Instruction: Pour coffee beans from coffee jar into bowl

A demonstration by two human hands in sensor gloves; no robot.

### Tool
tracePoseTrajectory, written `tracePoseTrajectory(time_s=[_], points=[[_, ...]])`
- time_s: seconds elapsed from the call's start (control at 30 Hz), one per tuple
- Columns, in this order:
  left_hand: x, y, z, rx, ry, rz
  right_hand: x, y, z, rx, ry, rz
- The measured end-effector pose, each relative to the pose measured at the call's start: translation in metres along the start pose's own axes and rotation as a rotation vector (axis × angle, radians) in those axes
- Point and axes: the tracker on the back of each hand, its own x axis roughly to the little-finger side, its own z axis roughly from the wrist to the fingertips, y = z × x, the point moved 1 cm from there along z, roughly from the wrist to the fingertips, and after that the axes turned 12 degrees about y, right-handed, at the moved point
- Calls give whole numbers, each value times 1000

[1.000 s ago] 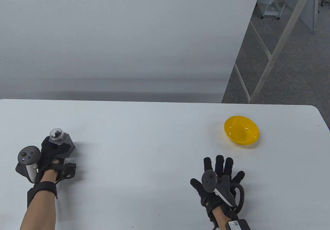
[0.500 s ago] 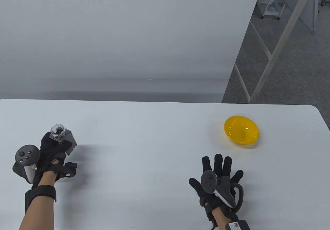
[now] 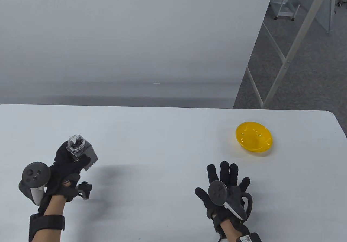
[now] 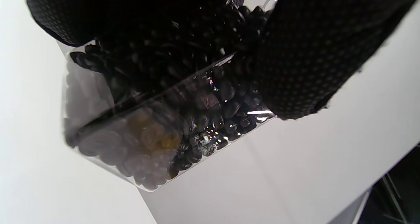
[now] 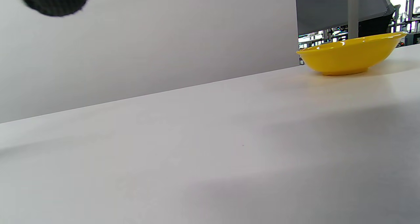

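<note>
Coffee jar [image 3: 78,147] now higher, rightward.

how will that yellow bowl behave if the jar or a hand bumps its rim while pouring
The yellow bowl looks thin and glossy, probably light plastic, so a bump would likely slide it on the smooth table. In the right wrist view it sits on a small foot under a wide flared rim, so pressing the rim may tip it. It holds nothing to weigh it down.

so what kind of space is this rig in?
Probably a lab or office workroom: a plain white table against a grey partition panel, grey carpet and metal frame legs beyond. No kitchen fittings visible.
</note>
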Motion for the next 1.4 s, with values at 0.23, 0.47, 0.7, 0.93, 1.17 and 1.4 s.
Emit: tracePoseTrajectory(time_s=[0.23, 0.47, 0.7, 0.93, 1.17, 1.4], points=[[-18, -30, -26, 79, -55, -37, -5, 9, -2, -21, -37, 13], [-32, -58, -41, 156, -134, -24, -13, 4, -4, 13, -74, 42], [-40, -74, -51, 250, -176, -64, -21, 2, -5, 19, -136, 97], [-57, -92, -67, 341, -242, -86, -34, 4, -8, -1, -235, 211], [-68, -110, -80, 433, -288, -102, -43, 2, -9, -20, -336, 342], [-73, -132, -93, 528, -316, -108, -57, 4, -12, -44, -479, 440]])
